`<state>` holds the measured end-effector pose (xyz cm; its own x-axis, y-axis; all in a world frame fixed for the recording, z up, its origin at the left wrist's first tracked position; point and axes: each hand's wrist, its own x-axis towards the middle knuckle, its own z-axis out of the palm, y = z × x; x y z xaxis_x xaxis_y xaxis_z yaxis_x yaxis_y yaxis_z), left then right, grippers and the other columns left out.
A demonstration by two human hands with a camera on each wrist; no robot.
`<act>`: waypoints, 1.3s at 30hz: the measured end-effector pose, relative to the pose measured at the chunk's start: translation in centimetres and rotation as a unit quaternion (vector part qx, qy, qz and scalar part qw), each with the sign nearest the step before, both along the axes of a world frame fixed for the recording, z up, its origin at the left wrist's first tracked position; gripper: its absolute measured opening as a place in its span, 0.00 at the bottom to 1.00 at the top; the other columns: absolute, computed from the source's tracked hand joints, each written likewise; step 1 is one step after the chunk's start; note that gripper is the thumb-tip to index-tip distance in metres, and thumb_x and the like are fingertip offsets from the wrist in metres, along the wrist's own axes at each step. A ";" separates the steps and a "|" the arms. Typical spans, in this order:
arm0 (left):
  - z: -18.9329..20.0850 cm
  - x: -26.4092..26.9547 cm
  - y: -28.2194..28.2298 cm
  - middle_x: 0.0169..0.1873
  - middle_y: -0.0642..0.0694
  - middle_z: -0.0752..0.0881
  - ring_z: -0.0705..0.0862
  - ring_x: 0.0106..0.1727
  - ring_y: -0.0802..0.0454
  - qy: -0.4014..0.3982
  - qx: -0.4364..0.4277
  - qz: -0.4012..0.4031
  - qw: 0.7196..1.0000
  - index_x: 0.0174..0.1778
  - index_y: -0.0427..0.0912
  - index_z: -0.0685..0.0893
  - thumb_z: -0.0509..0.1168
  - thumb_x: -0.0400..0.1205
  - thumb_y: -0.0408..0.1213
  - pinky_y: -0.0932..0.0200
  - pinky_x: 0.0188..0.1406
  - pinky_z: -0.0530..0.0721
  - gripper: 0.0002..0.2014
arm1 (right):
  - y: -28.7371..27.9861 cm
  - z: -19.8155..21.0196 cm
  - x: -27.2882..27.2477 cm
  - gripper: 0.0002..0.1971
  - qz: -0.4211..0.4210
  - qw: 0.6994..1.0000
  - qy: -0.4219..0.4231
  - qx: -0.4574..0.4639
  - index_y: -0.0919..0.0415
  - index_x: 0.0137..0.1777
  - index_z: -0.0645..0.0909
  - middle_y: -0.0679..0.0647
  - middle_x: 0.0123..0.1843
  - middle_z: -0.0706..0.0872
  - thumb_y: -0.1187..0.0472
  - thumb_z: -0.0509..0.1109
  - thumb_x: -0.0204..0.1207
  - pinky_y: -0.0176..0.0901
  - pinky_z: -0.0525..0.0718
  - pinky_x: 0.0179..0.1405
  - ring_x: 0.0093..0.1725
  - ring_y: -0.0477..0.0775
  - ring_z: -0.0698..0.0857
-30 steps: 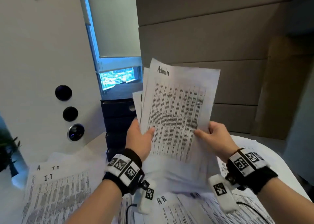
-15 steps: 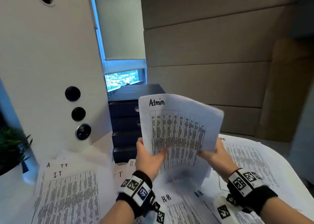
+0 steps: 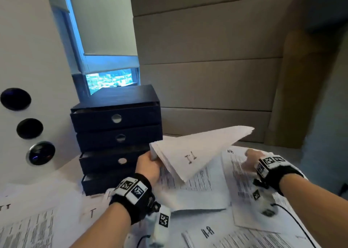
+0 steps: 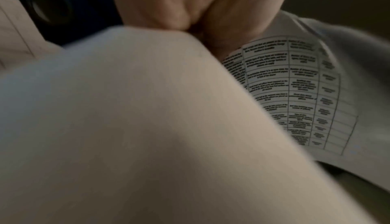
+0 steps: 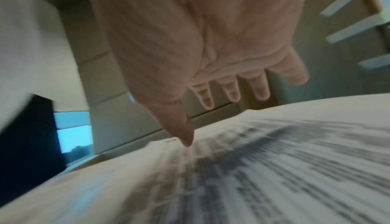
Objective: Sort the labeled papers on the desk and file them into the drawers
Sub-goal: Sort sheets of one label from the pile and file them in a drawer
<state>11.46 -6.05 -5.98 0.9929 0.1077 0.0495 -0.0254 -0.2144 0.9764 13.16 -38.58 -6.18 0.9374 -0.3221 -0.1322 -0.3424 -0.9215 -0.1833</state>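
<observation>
My left hand [image 3: 150,163] grips a stack of white papers [image 3: 199,150] by its left corner, just right of the dark drawer unit [image 3: 116,134]. The stack lies nearly flat above the desk, blank back up, with faint reversed lettering showing through. In the left wrist view the hand [image 4: 200,11] curls round the papers [image 4: 126,111], and a printed table shows underneath. My right hand [image 3: 250,159] is off the stack, blurred, fingers spread over a sheet marked "HR" [image 3: 244,187]. The right wrist view shows the hand [image 5: 211,86] open above printed paper [image 5: 253,177].
The drawer unit has several shut drawers with round pull holes [image 3: 116,118]. Loose labeled sheets cover the round white desk [image 3: 273,146], marked "IT" [image 3: 90,213] at left and "HR" [image 3: 207,232] in front. A white panel with dark round buttons [image 3: 29,128] stands at left.
The stack, held upright in both hands showing "Admin", has swung down and flat toward the drawers. My right hand has let go and moved right over the desk papers.
</observation>
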 end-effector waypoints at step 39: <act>-6.3 3.4 -6.8 0.55 0.42 0.87 0.86 0.54 0.45 0.127 0.221 -0.078 0.964 0.63 0.44 0.82 0.66 0.80 0.41 0.49 0.55 0.88 0.16 | -1.2 -5.7 4.5 0.19 -0.033 0.987 -0.050 0.151 0.53 0.15 0.82 0.48 0.10 0.75 0.45 0.65 0.62 0.41 0.79 0.34 0.27 0.58 0.80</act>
<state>14.90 -12.82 -12.23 0.9813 -0.0196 -0.1913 0.1376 -0.6238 0.7694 17.66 -39.78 -11.84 0.9286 -0.3440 -0.1392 -0.3670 -0.7959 -0.4816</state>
